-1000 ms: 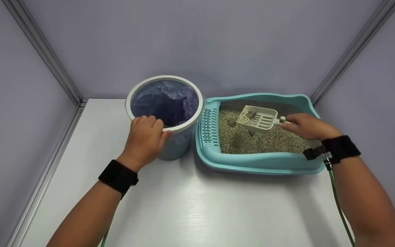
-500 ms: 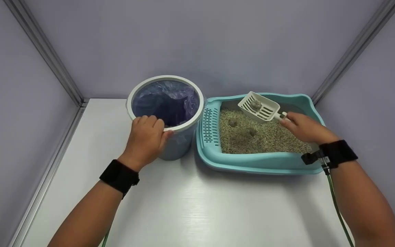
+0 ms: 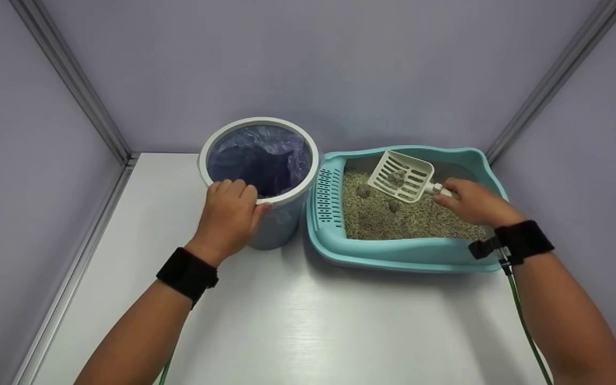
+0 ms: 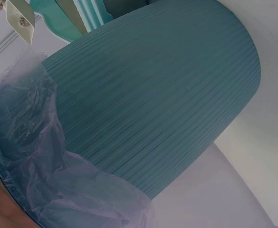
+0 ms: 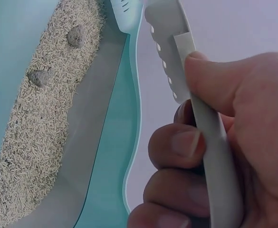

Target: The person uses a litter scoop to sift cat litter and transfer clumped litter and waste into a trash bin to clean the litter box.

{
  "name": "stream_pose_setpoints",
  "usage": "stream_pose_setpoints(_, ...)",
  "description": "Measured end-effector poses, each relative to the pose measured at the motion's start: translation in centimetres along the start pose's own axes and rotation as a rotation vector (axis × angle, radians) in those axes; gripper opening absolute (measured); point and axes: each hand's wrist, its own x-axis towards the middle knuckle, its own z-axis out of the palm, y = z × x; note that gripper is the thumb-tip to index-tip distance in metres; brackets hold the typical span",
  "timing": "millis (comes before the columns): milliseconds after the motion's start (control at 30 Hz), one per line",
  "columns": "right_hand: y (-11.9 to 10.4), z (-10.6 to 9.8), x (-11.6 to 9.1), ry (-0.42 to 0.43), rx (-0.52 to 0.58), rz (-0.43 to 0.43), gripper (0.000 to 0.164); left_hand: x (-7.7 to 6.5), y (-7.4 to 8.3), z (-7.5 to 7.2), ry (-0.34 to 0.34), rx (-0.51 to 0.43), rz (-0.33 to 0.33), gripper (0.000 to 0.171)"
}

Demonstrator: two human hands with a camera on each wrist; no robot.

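Observation:
My right hand (image 3: 476, 201) grips the handle of a white slotted litter scoop (image 3: 417, 195), held above the litter box. A greyish clump (image 3: 397, 178) lies on the scoop's slots. Under it, the turquoise litter box (image 3: 409, 251) holds pellet litter (image 3: 420, 222) with two more clumps, clearest in the right wrist view, one of them a round clump (image 5: 76, 36). On the left, my left hand (image 3: 228, 219) grips the white rim of a bin (image 3: 316, 160), fingers over the edge and thumb outside. A thin bluish-purple bag (image 4: 29, 137) lines the bin and hangs over its rim.
Bin and litter box stand side by side on a white table (image 3: 297, 321), close to the back wall (image 3: 340, 69). Grey walls with metal corner posts enclose both sides. A green cable (image 3: 532, 331) runs down from the right wristband.
Loose pellets that lay on the scoop a second ago are gone from it, leaving one clump. The scoop rose, tilted, then came back down slightly. The left hand stays on the bin rim.

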Motion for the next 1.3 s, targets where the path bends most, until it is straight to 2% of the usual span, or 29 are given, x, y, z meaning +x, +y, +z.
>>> stream_pose_setpoints(267, 0.14, 0.27, 0.29, -0.04, 0.024, -0.047, 0.035, -0.05, -0.03, -0.01, -0.004, -0.003, -0.003, 0.042)
stream_pose_setpoints(467, -0.11, 0.4, 0.38, -0.061, 0.02, -0.033, 0.041, -0.06, -0.04, -0.04, 0.009, -0.01, 0.0, 0.043)
stream_pose_setpoints(900, -0.47, 0.68, 0.42, -0.013, -0.008, 0.001, 0.03, -0.01, -0.01, -0.04, 0.017, -0.016, -0.001, 0.042)
stream_pose_setpoints(1300, -0.25, 0.91, 0.55, 0.008, 0.006, -0.016, 0.04, -0.02, 0.06, 0.08, 0.026, 0.01, 0.0, 0.042)
